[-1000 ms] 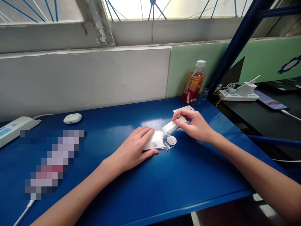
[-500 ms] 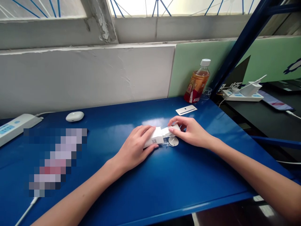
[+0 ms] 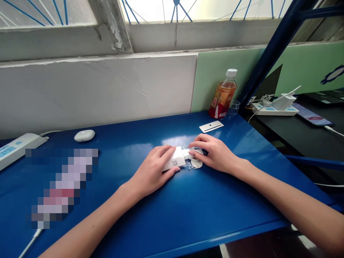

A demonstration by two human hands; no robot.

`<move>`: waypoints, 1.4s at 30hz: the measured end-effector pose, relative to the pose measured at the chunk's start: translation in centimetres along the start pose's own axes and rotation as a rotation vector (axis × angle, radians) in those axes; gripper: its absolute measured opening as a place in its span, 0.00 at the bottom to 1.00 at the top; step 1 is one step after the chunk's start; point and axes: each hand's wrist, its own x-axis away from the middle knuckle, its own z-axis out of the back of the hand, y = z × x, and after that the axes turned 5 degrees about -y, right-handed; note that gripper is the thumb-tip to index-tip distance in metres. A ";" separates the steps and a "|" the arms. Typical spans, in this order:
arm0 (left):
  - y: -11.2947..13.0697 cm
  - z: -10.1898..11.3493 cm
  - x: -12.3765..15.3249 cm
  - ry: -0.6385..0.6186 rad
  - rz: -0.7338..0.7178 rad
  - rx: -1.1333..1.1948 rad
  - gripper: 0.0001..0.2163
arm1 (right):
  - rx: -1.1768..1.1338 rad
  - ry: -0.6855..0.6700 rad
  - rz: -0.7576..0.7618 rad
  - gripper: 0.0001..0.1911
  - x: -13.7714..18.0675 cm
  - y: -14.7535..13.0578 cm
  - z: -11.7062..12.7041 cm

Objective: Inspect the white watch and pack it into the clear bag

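On the blue tabletop my left hand [image 3: 154,166] is closed around a small white box [image 3: 175,160] with a printed square code on its side. Its thumb lies along the near edge, fingers over the top. Close by on the right, my right hand [image 3: 212,152] pinches a small white piece [image 3: 187,153] at the box's right end; the fingers hide part of it, so its kind is unclear. Clear plastic wrap shows around it. Just under the right fingers lies a round white tag [image 3: 196,163] with a short bead chain [image 3: 191,165].
A white card [image 3: 211,126] lies behind my right hand, and a drink bottle [image 3: 223,96] stands at the wall. To the left are a white earbud case [image 3: 84,135], a power strip [image 3: 23,147] and a blurred-out phone [image 3: 64,186] on a cable. A blue post [image 3: 271,61] rises at right.
My right hand has shifted slightly left, and the small white piece sits closer against the box, with the tag partly more covered. The left hand keeps its hold. The view has tilted slightly.
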 end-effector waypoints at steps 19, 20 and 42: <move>0.0 -0.1 0.1 -0.008 -0.011 0.007 0.23 | -0.068 -0.128 0.256 0.11 -0.3 1.2 1.3; 0.0 0.0 0.1 -0.012 -0.010 0.005 0.23 | -0.062 -0.118 0.262 0.11 -0.3 1.2 1.0; 0.2 -0.5 0.0 -0.012 -0.003 -0.031 0.23 | 0.114 -0.256 0.066 0.18 0.7 -1.1 2.7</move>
